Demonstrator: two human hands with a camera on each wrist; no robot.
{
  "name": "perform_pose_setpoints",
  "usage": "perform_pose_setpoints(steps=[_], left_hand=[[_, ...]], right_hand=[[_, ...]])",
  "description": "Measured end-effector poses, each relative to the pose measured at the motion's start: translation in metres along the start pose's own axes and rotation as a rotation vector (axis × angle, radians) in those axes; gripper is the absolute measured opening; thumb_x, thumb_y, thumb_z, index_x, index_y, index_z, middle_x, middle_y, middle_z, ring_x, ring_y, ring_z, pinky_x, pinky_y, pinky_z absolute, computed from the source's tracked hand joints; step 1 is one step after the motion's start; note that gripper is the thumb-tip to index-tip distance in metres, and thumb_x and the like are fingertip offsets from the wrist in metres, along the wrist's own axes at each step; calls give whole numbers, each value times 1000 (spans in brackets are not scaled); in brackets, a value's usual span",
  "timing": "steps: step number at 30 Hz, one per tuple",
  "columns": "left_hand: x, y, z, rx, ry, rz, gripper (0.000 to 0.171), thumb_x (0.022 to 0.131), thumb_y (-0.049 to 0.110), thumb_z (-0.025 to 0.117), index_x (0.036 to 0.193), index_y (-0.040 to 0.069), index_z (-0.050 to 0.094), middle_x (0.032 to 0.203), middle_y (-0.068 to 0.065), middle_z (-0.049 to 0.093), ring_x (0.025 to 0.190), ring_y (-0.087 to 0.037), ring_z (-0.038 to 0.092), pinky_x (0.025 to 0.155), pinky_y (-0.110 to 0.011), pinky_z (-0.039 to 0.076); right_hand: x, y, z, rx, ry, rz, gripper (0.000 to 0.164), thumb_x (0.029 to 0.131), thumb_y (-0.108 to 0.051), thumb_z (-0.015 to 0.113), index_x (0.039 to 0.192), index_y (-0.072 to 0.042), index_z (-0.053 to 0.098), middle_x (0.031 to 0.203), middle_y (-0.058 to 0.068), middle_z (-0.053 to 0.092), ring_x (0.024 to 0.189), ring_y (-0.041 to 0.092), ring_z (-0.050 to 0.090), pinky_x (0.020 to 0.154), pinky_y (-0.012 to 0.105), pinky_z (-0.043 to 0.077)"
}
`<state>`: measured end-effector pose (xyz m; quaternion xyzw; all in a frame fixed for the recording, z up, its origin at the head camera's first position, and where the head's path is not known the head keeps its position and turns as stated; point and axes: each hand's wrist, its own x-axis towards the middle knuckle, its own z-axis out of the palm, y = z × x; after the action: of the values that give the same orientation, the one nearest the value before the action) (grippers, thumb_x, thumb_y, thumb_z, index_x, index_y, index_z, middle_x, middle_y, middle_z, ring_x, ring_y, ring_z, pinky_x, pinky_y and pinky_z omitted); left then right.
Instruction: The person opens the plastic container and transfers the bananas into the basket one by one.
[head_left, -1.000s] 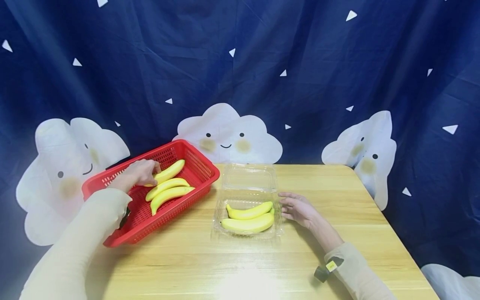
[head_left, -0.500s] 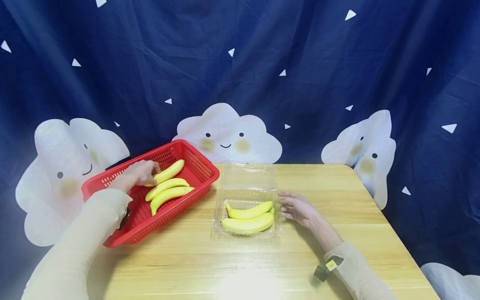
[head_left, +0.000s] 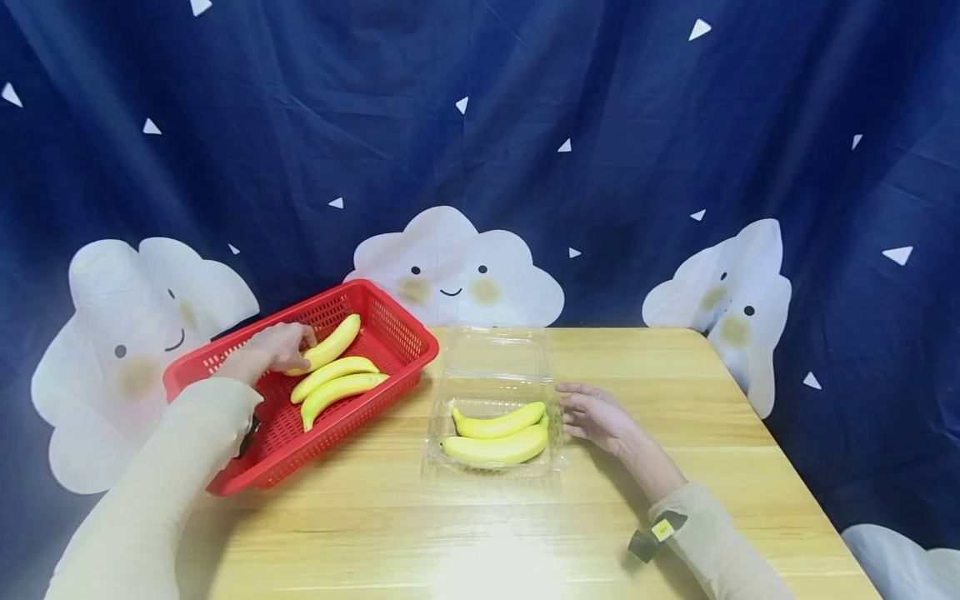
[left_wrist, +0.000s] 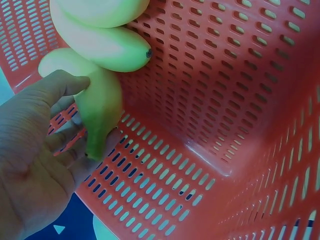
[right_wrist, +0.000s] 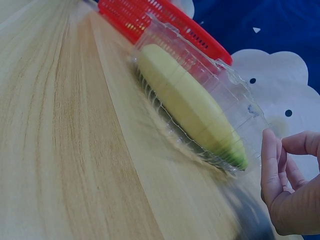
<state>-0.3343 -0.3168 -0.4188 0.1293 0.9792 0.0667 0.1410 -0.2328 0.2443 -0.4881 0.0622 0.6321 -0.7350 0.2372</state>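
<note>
In the red basket (head_left: pixel 408 367), three yellow bananas lie side by side. My left hand (head_left: pixel 281 346) grips the rear banana (head_left: pixel 339 335); in the left wrist view my thumb presses on that banana (left_wrist: pixel 102 100) and the fingers curl behind it. The other two bananas (head_left: pixel 343 392) lie just in front. A clear plastic clamshell box (head_left: pixel 487 354) stands with its lid up and holds two bananas (head_left: pixel 497 446). My right hand (head_left: pixel 600 421) rests beside the box's right wall, fingers relaxed and holding nothing; in the right wrist view my fingertips (right_wrist: pixel 270 137) are close to its edge.
The wooden table (head_left: pixel 360 533) carries the basket at left and the box near the middle. Behind it hangs a dark blue curtain (head_left: pixel 637 125) with white clouds. A black strap (head_left: pixel 656 537) sits on the right wrist.
The banana in my left hand has shifted slightly left and tilted, its far end now steeper. The right hand and the clamshell box have stayed put.
</note>
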Motion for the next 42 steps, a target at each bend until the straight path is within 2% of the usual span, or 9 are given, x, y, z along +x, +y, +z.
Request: perform_pose_setpoints(steps=[3, 6, 12, 19, 25, 32, 42], left_hand=[[-1, 0, -1, 2, -1, -5, 44, 84, 21, 78, 121, -1, 67, 98, -15, 66, 85, -28, 58, 74, -38, 47], [-1, 0, -2, -2, 8, -7, 44, 83, 21, 78, 121, -1, 67, 101, -17, 69, 87, -29, 60, 76, -39, 50], [-2, -1, -4, -5, 36, -6, 43, 86, 22, 79, 121, 0, 68, 115, -24, 72, 96, -32, 65, 87, -50, 55], [-4, 4, -11, -3, 70, 7, 42, 88, 24, 79, 122, 1, 69, 110, -21, 73, 97, -33, 67, 89, -55, 55], [-6, 19, -21, -32, 117, 21, 44, 90, 26, 78, 124, 1, 68, 117, -21, 74, 106, -38, 67, 97, -61, 53], [-3, 45, -31, -44, 205, 100, 43, 92, 29, 77, 125, 3, 69, 112, -18, 76, 100, -32, 68, 91, -56, 56], [-2, 82, -37, -63, 256, 180, 39, 92, 30, 76, 123, 7, 71, 116, -16, 76, 103, -33, 68, 95, -55, 56]], right_hand=[[0, 0, -1, 6, -17, -6, 32, 102, -7, 58, 134, -10, 57, 95, -8, 63, 79, 6, 61, 77, 22, 59], [0, 0, -1, 8, -27, -9, 35, 102, -7, 58, 137, -8, 56, 95, -8, 63, 80, 6, 61, 77, 22, 59], [1, -1, 1, 6, -9, 0, 42, 103, -6, 56, 145, -2, 49, 94, -7, 62, 79, 6, 61, 77, 22, 59], [-1, -1, 0, 14, -14, -1, 40, 104, -5, 55, 144, -2, 49, 92, -7, 63, 78, 6, 61, 76, 22, 59], [0, -2, 1, 9, -8, 0, 41, 104, -5, 55, 144, -2, 48, 92, -7, 63, 78, 5, 61, 76, 22, 59], [0, -2, 1, 4, -4, 2, 45, 105, -6, 54, 148, 0, 45, 93, -8, 62, 77, 5, 61, 76, 21, 59], [-1, -3, 3, 4, -7, 6, 46, 105, -5, 54, 149, 1, 43, 90, -9, 61, 76, 5, 61, 75, 21, 58]])
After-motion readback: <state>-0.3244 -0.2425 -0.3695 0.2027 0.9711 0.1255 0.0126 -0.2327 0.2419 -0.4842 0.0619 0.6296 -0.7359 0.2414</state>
